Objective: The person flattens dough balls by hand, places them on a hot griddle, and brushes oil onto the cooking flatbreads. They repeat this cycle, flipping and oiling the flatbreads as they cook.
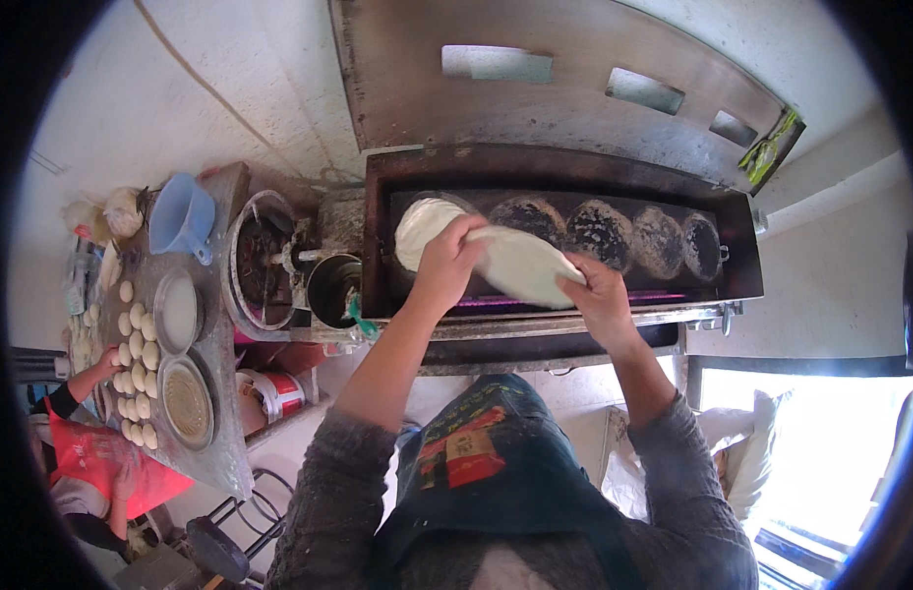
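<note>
A thin flat sheet of pale dough [521, 267] is stretched between my two hands over a long metal griddle trough [559, 158]. My left hand [449, 258] pinches the sheet's upper left edge. At its right end, my right hand [602, 296] grips the dough between thumb and fingers. Another round of dough [419, 237] lies on the griddle's left end, partly hidden behind my left hand. To the right, several dark, crusted round cooking spots [598, 234] run in a row. A pinkish glow [486, 302] shows along the trough's front edge.
A raised metal cover [500, 103] stands behind the griddle. On the left, a floury worktable [228, 413] bears dough balls [138, 345], a pan of pale contents [179, 313], a round metal dish [186, 402] and a blue plastic jug [182, 214]. A co-worker's hand [108, 361] touches the dough balls.
</note>
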Demonstrator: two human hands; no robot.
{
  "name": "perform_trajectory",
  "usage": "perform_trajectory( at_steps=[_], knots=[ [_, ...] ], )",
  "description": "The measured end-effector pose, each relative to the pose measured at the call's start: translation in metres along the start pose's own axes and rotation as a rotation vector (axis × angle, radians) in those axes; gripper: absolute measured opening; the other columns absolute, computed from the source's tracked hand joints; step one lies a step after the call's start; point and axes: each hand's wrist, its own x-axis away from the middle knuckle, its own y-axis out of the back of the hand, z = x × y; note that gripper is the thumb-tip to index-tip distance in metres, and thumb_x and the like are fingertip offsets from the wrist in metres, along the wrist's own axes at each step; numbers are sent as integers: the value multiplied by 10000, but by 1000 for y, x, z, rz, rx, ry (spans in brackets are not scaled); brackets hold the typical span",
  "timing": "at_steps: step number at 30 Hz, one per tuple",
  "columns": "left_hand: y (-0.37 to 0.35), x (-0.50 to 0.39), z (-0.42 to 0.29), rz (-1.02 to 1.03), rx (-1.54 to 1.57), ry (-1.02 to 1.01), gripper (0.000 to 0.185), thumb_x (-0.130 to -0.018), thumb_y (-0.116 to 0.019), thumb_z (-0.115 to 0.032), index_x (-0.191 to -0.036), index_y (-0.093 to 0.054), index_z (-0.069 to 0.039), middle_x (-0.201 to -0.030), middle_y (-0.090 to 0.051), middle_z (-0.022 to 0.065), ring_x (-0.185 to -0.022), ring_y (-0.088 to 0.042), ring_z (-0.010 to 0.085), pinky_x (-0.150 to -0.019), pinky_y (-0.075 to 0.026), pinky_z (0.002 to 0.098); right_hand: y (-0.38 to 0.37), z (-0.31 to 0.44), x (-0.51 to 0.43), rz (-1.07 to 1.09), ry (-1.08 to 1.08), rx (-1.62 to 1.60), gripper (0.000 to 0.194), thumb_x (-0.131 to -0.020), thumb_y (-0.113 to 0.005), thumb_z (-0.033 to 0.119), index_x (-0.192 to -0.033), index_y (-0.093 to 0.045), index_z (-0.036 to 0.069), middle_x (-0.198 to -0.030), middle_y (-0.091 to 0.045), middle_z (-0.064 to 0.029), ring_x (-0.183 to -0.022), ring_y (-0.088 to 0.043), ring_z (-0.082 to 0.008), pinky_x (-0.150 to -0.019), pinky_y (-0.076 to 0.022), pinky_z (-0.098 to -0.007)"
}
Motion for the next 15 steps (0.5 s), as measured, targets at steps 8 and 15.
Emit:
perform_trajectory(
  at_steps=[8,15],
  knots=[
    [3,10,21,-133,-240,-39,346,-828,-568,-9,-1173,-556,-34,-1160,-602,135,-1068,-587,275,-947,-431,317,19,-84,-89,505,201,1261,498,-793,-475,26,-1268,-526,169,-1329,-500,-68,-1291,-405,-206,-1125,-175,-445],
    [57,82,23,-423,170,145,250,-909,-502,8,-1155,-546,15,-1116,-601,101,-1051,-580,183,-928,-448,290,-25,-99,-127,313,377,1474,593,-965,-283,402,-1476,-134,138,-1544,-82,-49,-1425,-44,-224,-1146,-51,-442]
  ],
)
